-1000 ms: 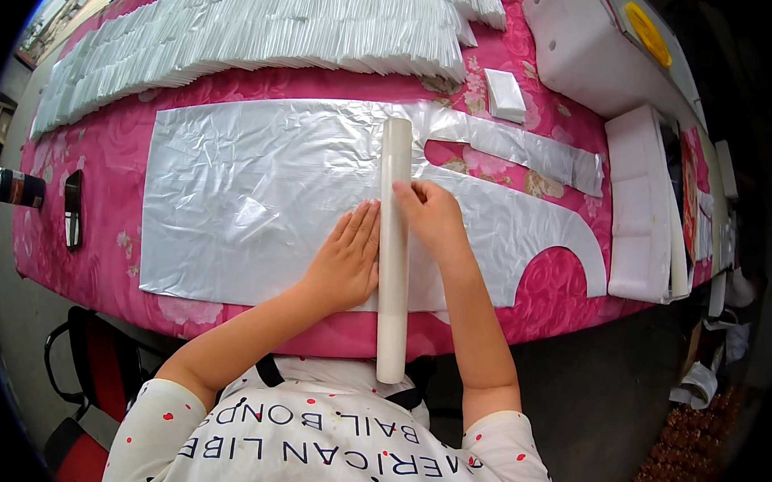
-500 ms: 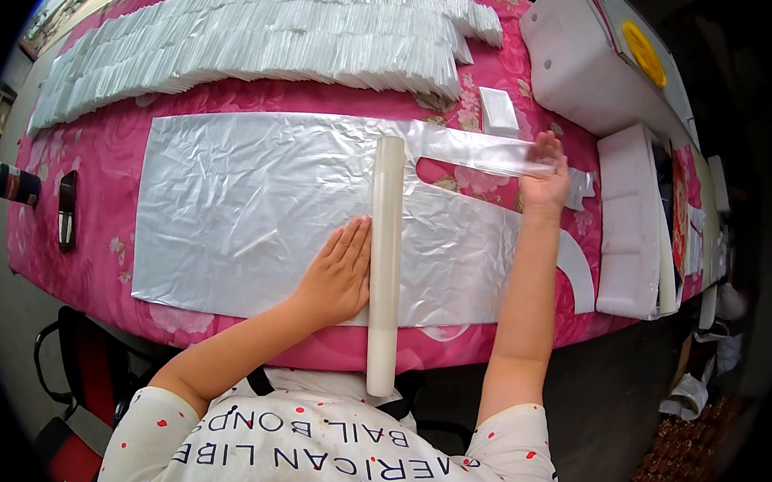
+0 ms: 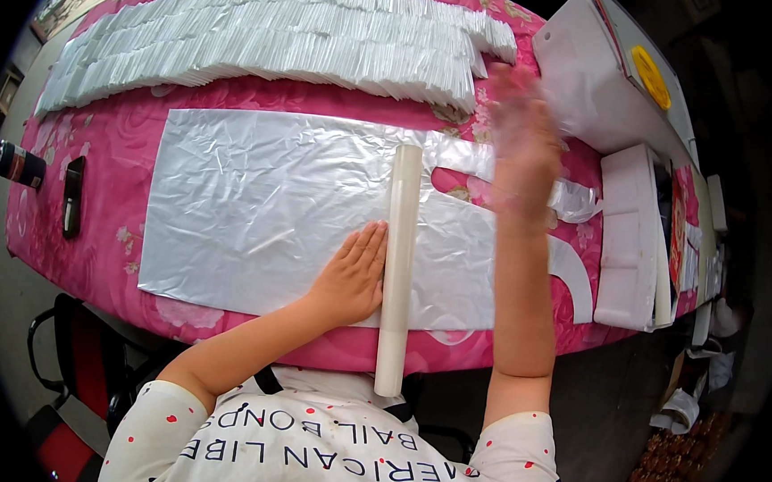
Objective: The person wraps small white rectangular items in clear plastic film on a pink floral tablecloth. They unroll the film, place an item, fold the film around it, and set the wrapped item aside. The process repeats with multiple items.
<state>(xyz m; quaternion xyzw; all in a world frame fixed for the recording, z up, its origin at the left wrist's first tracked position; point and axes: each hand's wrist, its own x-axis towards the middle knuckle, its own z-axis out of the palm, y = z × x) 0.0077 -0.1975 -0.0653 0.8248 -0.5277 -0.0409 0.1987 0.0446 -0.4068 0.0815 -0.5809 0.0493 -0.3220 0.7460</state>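
One tube [image 3: 398,278] crosses the bag [image 3: 253,223], overhanging the table [image 3: 334,350] at its near edge; a knock there could roll it. Left hand [image 3: 351,276]: flat, holding nothing. Right hand [image 3: 526,157]: blurred, spread and hold unclear.

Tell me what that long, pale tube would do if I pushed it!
The pale tube would probably roll sideways, since it looks round, though the left hand flat beside it might block that way. It could tip if slid well off the table, as one end pokes past the edge. It's probably stiff: that overhanging end doesn't seem to droop.
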